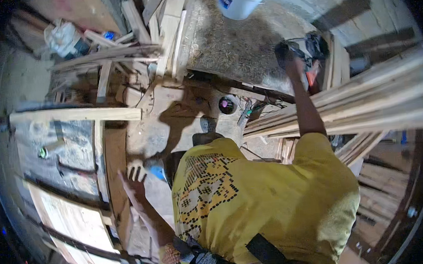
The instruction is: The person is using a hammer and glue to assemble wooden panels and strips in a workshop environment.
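Observation:
My left hand (134,183) is open with fingers spread. It holds nothing and is beside the upright brown board (116,163) at the workbench's edge. My right arm stretches far forward on the right, over a stack of long planks (356,97). At its end my right hand (293,65) reaches a dark bundle (284,53) next to a crumpled black plastic bag (316,46). Shadow and dark material hide its fingers, so a grip cannot be made out. An orange-red object (311,77) lies close to that hand.
On the workbench (77,146) at left lie a hammer (74,170), a pale wooden bar (75,115) and light boards (70,210). Scrap wood (170,27) is piled ahead. A white bucket (243,0) stands beyond. Cables (268,104) and a round black item (227,105) lie on the floor.

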